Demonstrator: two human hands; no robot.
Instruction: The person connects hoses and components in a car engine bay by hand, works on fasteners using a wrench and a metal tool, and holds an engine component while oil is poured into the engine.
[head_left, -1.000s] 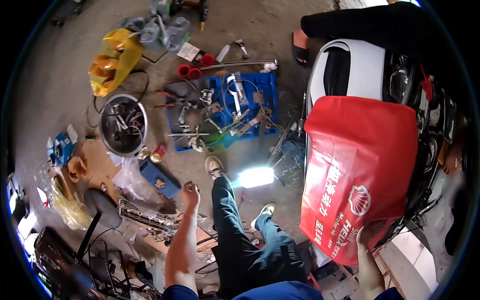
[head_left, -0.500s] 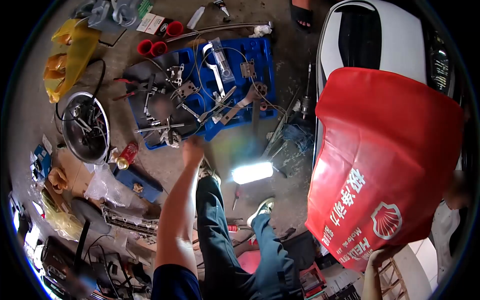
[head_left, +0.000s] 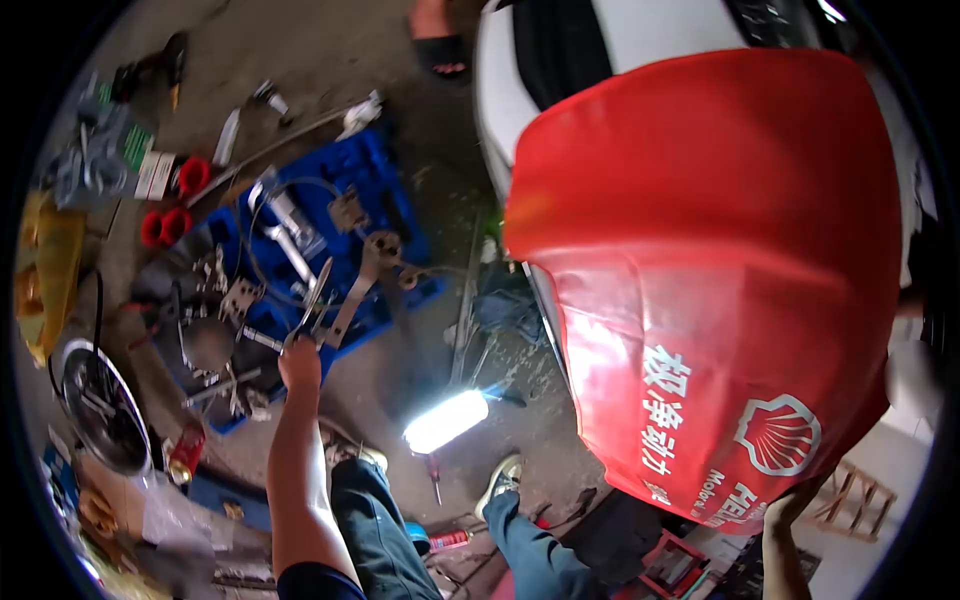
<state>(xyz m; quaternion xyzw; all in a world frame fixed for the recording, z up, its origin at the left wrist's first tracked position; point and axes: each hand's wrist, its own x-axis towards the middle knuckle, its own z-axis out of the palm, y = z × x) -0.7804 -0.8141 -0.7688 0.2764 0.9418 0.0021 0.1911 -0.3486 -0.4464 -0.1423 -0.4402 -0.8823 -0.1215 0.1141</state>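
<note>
My left hand (head_left: 300,362) reaches to the near edge of a blue tool case (head_left: 405,215). Its fingers are closed at the lower end of a long metal tool with a pointed tip (head_left: 319,283), whose exact kind I cannot make out. Beside that tool lie a silver wrench (head_left: 290,252) and a flat metal bracket (head_left: 362,285) with round holes at one end. My right hand (head_left: 790,505) is at the lower edge of a red cover (head_left: 700,180) draped over a white vehicle body (head_left: 665,30). Its fingers are hidden by the cover.
A bright work lamp (head_left: 446,421) lies on the floor beside a screwdriver (head_left: 434,482). At the left are a metal bowl (head_left: 105,405) of parts, a red can (head_left: 187,452) and red cups (head_left: 165,227). Another person's foot (head_left: 440,50) stands at the top.
My view has shifted right and turned. My left hand has moved up from the case's near edge to the long metal tool. The right hand stays at the cover's edge.
</note>
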